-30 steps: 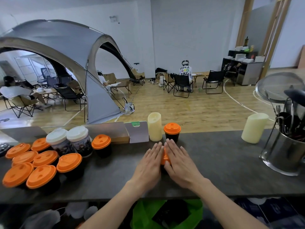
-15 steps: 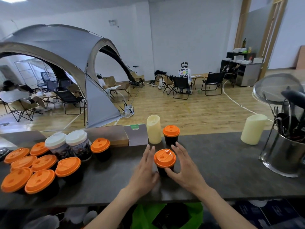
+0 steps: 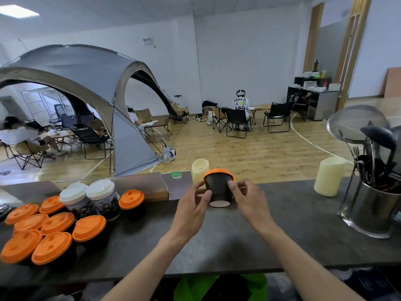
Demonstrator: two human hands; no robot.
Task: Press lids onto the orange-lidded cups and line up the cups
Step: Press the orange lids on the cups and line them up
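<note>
Both my hands hold one black cup with an orange lid above the dark counter. The cup is lifted and tipped, its pale base facing me. My left hand grips its left side and my right hand its right side. Several more orange-lidded cups stand clustered at the counter's left end. Another orange-lidded cup stands apart beside two white-lidded cups.
A pale candle stands just behind the held cup, and a second candle is at the right. A steel utensil holder fills the far right. A wooden box and grey card line the back edge.
My palms were pressing down on the cup's lid. They then moved to the cup's sides, and now the cup is lifted off the counter and tilted away from me.
</note>
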